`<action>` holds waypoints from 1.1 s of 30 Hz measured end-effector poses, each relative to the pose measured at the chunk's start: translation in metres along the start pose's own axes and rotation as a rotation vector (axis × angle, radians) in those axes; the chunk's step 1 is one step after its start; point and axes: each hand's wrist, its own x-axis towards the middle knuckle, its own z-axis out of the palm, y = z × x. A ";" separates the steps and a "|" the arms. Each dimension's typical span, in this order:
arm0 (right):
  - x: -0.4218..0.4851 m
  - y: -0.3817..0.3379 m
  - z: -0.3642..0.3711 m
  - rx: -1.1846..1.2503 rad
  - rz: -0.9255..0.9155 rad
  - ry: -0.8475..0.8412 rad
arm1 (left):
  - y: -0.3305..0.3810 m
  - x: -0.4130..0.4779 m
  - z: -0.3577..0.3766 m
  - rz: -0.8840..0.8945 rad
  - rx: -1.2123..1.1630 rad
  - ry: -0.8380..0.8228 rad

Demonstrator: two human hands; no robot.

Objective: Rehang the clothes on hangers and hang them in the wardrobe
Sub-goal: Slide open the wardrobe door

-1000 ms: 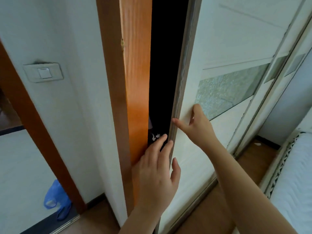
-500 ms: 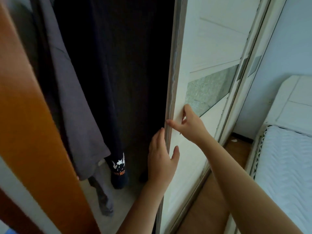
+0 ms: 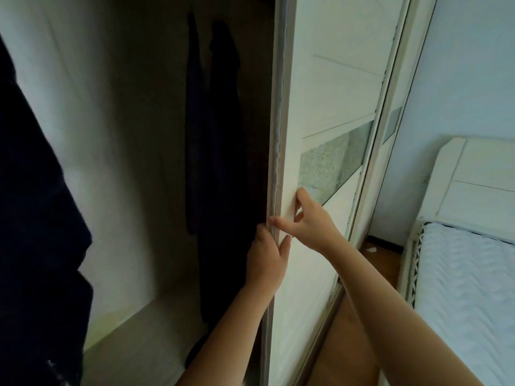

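Observation:
The white sliding wardrobe door (image 3: 328, 87) stands partly open. My left hand (image 3: 267, 257) grips its grey left edge, fingers behind the edge and thumb on the front. Just above it, my right hand (image 3: 309, 221) presses on the door's face, thumb at the edge and forefinger pointing up. Inside the wardrobe, two dark garments (image 3: 214, 135) hang close to the door's edge. Another dark garment (image 3: 36, 218) hangs near me at the far left. No hanger shows.
The wardrobe's pale back wall (image 3: 111, 135) and floor (image 3: 133, 338) show between the garments. A second sliding door (image 3: 390, 126) lies behind the first. A white bed (image 3: 468, 274) with its headboard (image 3: 473, 174) stands at the right, with a strip of wooden floor (image 3: 348, 330) between.
The door has slid right and the opening is much wider. My left hand went from flat fingers to gripping the edge. My view swung right; the orange frame is gone.

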 end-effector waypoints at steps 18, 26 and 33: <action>0.112 0.115 -0.044 -0.035 0.109 0.000 | 0.042 0.117 0.117 0.065 0.382 -0.133; 0.147 0.151 -0.061 -0.028 0.130 -0.007 | 0.055 0.151 0.156 0.068 0.420 -0.130; 0.155 0.164 -0.062 -0.013 0.084 -0.008 | 0.051 0.157 0.166 0.104 0.404 -0.073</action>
